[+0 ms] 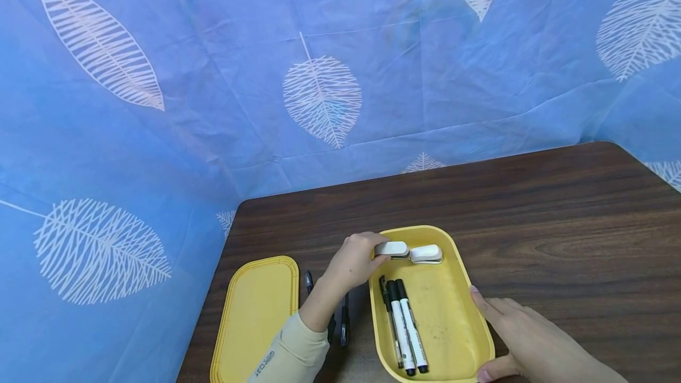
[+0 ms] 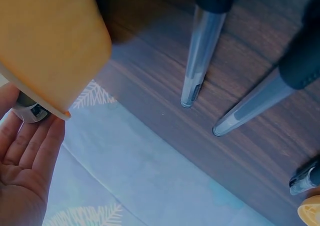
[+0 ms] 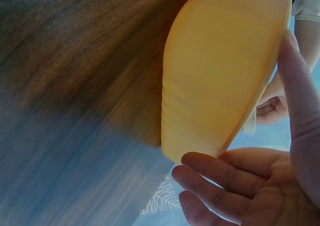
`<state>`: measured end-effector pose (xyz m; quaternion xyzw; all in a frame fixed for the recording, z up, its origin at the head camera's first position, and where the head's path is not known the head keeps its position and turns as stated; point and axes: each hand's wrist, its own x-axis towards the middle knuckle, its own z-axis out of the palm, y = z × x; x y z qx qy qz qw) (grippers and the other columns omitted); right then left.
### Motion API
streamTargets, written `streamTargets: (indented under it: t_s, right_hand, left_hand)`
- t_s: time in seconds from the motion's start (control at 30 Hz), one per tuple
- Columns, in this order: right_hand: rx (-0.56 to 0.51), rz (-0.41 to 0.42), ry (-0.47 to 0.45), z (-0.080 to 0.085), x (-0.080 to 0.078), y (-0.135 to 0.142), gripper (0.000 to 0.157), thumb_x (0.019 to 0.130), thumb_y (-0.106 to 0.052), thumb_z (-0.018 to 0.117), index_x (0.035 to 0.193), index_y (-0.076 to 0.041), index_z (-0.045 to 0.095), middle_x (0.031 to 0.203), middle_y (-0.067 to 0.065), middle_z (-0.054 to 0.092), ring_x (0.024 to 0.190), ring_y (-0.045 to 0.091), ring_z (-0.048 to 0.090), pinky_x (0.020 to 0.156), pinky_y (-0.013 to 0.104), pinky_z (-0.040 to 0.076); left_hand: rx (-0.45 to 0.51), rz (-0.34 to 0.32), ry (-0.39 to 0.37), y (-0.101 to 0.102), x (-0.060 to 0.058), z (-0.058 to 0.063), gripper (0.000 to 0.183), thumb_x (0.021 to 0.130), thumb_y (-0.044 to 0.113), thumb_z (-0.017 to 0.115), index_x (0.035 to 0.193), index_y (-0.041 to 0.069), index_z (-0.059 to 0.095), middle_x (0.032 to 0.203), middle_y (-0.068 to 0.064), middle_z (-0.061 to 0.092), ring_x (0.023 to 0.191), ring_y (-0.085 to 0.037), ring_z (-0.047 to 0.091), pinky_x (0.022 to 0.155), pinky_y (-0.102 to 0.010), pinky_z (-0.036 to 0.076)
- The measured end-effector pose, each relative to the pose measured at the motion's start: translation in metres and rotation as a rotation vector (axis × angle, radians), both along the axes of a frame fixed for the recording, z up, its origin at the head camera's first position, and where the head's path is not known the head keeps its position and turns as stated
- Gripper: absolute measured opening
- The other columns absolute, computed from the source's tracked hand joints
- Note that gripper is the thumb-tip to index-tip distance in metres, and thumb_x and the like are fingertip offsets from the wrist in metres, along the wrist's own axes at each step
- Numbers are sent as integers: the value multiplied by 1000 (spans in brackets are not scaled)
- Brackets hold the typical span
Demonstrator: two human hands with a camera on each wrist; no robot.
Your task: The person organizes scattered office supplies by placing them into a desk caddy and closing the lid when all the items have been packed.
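Observation:
My left hand [image 1: 351,262] reaches over the left rim of a yellow plastic box [image 1: 441,306] and pinches a small white stapler [image 1: 392,249] at the back left corner. A second white stapler [image 1: 426,254] lies right beside it, in the back of the box. Along the box's left side lie two white markers with black caps [image 1: 411,327] and a clear-barrelled black pen [image 1: 392,330]. My right hand [image 1: 532,336] rests against the right side of the box, fingers spread, thumb near the front corner. In the right wrist view its fingertips [image 3: 192,158] are at the box's outer wall.
A yellow lid [image 1: 258,318] lies flat on the dark wooden table [image 1: 574,235] to the left. Several black pens [image 1: 345,321] lie between lid and box, partly hidden under the left forearm. A blue leaf-patterned cloth [image 1: 229,105] hangs behind the table.

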<state>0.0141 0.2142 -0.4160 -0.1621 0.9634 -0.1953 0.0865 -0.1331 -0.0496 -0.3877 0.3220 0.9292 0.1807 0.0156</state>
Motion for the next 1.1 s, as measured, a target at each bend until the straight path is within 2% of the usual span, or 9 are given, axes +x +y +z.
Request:
streamTargets:
  t_s: [0.37,0.57,0.83,1.1]
  right_hand:
    - [32,39,13,2,4,4,125,60,-77,63,150,3,29,132,8,59,110,29,58,79,45,52]
    - [25,53,26,1,5,5,125,62,-77,62,151,3,25,132,11,58,112,31,58,80,48,52]
    - [-23,47,-30,3,4,4,124,63,-73,67,150,5,25,133,17,56,115,37,57,81,56,50]
    - [11,6,-48,6,4,1,127,58,-75,67,150,2,27,132,9,58,114,31,57,83,51,51]
  left_hand:
    - [-43,-6,18,1,3,-4,26,90,20,69,115,13,70,112,-3,71,99,-13,68,78,-23,57]
    - [-33,-15,24,0,4,-9,27,89,20,70,115,12,70,111,-3,71,99,-13,68,77,-23,57]
    - [-53,-21,-36,2,5,-16,24,90,21,69,112,13,71,108,-2,71,90,-9,66,69,-17,52]
    - [-60,-11,-36,5,5,-14,21,89,21,70,108,13,72,103,-1,72,85,-9,63,68,-18,51]
